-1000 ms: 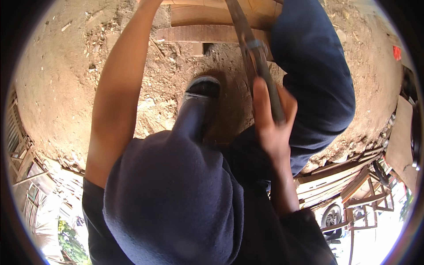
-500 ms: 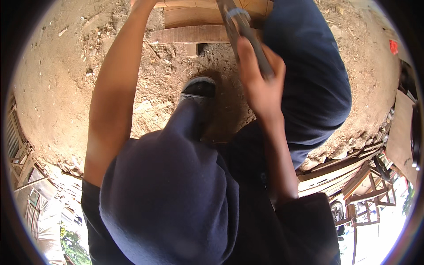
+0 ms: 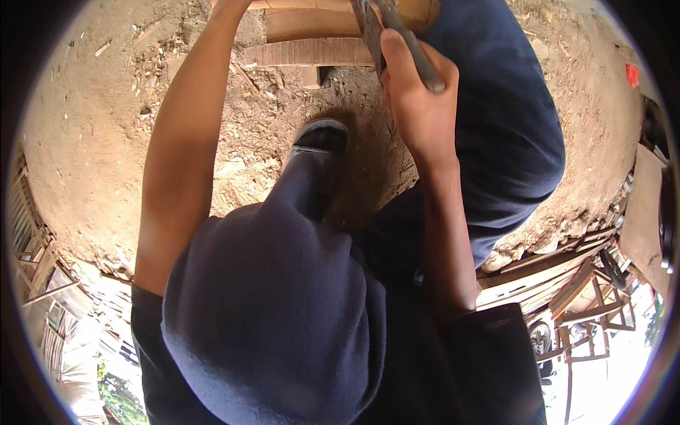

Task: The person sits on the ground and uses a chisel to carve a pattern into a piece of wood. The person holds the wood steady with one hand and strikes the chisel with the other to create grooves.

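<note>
One hand, the right hand [image 3: 418, 106], has its fingers wrapped round the dark handle of a metal tool [image 3: 404, 35] over the wooden boards [image 3: 312, 51] lying on the dirt ground [image 3: 92, 142]. The left hand [image 3: 230, 6] reaches the boards at the frame's top edge; its fingers cannot be made out.

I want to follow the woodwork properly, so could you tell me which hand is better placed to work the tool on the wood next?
Right, probably. The right hand is shut on the tool handle, which points at the wooden pieces. The left arm reaches to the wood; its hand is cut off at the picture's top edge.

Right hand [image 3: 418, 106] gripping tool handle [image 3: 414, 49], wooden boards [image 3: 312, 51], dirt ground [image 3: 85, 142]
</note>
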Motion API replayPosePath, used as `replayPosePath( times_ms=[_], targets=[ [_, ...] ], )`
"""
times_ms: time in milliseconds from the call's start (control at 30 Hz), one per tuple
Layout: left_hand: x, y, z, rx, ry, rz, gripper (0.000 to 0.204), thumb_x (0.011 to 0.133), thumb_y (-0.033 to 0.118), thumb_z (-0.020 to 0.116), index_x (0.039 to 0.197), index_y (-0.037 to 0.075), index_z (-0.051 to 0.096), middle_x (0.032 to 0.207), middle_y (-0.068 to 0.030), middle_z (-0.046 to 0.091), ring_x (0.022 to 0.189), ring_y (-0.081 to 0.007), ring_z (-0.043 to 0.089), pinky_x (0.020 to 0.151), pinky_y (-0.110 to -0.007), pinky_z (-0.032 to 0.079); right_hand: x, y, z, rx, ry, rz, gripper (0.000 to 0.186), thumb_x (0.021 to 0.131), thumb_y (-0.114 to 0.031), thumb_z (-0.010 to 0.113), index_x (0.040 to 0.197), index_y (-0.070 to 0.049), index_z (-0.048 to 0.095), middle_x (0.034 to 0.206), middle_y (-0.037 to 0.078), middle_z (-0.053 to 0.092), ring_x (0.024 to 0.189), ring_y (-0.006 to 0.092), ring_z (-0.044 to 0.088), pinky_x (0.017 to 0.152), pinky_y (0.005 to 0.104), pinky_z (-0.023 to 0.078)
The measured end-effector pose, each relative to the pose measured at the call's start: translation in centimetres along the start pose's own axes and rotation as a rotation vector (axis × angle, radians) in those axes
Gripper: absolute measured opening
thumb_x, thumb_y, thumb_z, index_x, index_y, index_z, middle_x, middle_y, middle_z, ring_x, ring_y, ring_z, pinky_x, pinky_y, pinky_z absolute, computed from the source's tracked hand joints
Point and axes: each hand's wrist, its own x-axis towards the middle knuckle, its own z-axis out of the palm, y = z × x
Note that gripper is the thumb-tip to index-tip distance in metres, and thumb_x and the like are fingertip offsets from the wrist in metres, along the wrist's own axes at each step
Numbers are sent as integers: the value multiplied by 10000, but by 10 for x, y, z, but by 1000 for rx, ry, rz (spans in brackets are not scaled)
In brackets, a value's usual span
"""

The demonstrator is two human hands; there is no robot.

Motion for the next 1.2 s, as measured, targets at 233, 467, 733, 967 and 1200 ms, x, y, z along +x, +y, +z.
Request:
replayPosePath(
  times_ms=[233, 467, 733, 967, 1200],
  targets=[
    [-6, 25, -15, -59, 15, 14, 817, 904, 636, 464, 1254, -87, 617, 1268, -341, 596, 1240, -447, 568, 1057, -498, 449, -64, -2, -37, -13, 23, 69, 273, 1008, -203, 605, 860, 24, 637, 638, -39, 496, 611, 32, 426, 516, 255, 339],
    [16, -10, 9, -7, 29, 45, 827, 895, 646, 460, 1238, -88, 627, 1268, -351, 588, 1242, -448, 566, 1064, -500, 442, -6, 4, -5, 74, 31, 61, 382, 990, -222, 646, 677, -30, 542, 559, -49, 467, 565, 32, 425, 482, 270, 318],
    [-1, 20, -13, -77, 18, 5, 785, 896, 633, 473, 1198, -65, 666, 1230, -336, 616, 1209, -453, 590, 1035, -502, 464, -5, 7, -5, -47, 18, -75, 340, 980, -236, 635, 745, 3, 581, 618, -14, 542, 586, 39, 461, 496, 276, 357],
    [8, 18, -7, -23, 24, 25, 792, 895, 649, 468, 1165, -65, 683, 1211, -327, 630, 1186, -446, 607, 1018, -497, 478, -57, -1, -22, -109, 8, 7, 216, 1000, -160, 600, 966, 39, 675, 678, -8, 573, 661, 40, 519, 562, 248, 418],
    [-14, 20, -21, -12, 0, -19, 814, 892, 674, 453, 1190, -49, 679, 1219, -311, 636, 1188, -439, 609, 1027, -497, 471, 10, -2, 6, -119, 5, -3, 272, 986, -191, 640, 817, 22, 628, 675, 1, 600, 627, 42, 514, 535, 257, 407]
  ],
)
